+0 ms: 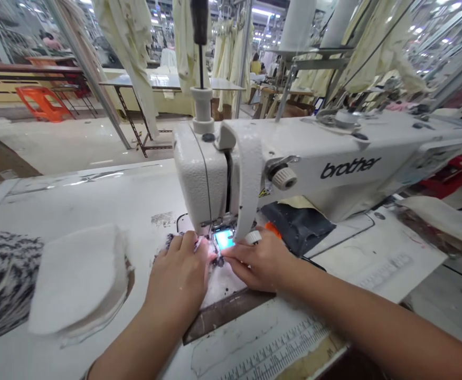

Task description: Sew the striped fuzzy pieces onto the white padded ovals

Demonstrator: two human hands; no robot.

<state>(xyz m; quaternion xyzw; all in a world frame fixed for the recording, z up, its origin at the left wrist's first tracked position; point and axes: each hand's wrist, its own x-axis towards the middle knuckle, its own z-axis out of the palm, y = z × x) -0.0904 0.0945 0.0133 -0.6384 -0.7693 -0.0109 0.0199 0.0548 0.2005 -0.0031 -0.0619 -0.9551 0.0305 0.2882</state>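
Observation:
At the needle area of a white sewing machine [210, 179], my left hand [181, 266] presses on a small piece of dark-and-white fuzzy fabric [171, 240], its fingers curled together over it. Opposite it, my right hand [264, 258] has thumb and forefinger pinched at the fabric's right edge, just below the lit presser foot. Much of the fabric is hidden beneath my left fingers. To the left lie a stack of white fabric pieces [78, 279] and a pile of black-and-white fuzzy fabric [5, 279].
A dark pouch-like cloth [300, 224] lies under the machine arm, beside a small orange item [272, 229]. Printed ruler marks [278, 351] run along the table's front. Behind stand a metal-legged table [167, 82], an orange stool [43, 103] and hanging cream garments [130, 53].

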